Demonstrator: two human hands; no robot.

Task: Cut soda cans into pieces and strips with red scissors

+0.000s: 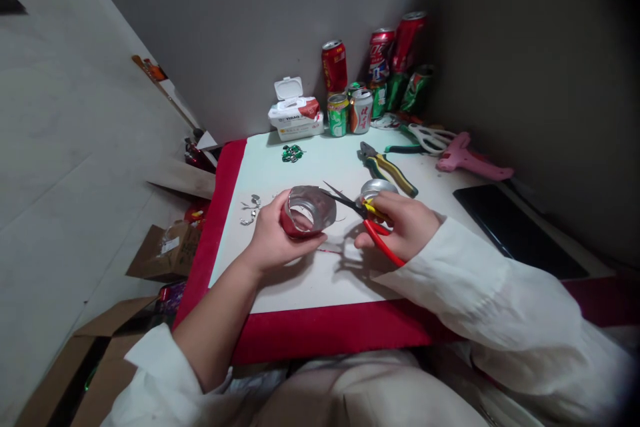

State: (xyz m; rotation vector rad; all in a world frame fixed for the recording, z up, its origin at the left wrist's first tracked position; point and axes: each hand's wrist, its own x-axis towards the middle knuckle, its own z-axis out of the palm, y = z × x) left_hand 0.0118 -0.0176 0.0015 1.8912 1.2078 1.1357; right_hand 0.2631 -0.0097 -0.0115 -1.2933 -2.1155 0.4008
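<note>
Cut red can point(324, 205) clasped in left hand point(270, 233), scissors point(361, 209) with parted blades gripped in right hand point(413, 220), above table point(310, 290).

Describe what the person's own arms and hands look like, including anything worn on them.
Both sleeves are white and loose. The left sleeve sits back near the elbow, leaving the forearm bare; the creased right sleeve reaches the wrist. The left hand and right hand are gloveless, with no rings showing.

Beyond the cut can point(320, 208), I could pass between the green trinket point(292, 153) and pliers point(393, 172); standing cans point(379, 65) block the back.
</note>
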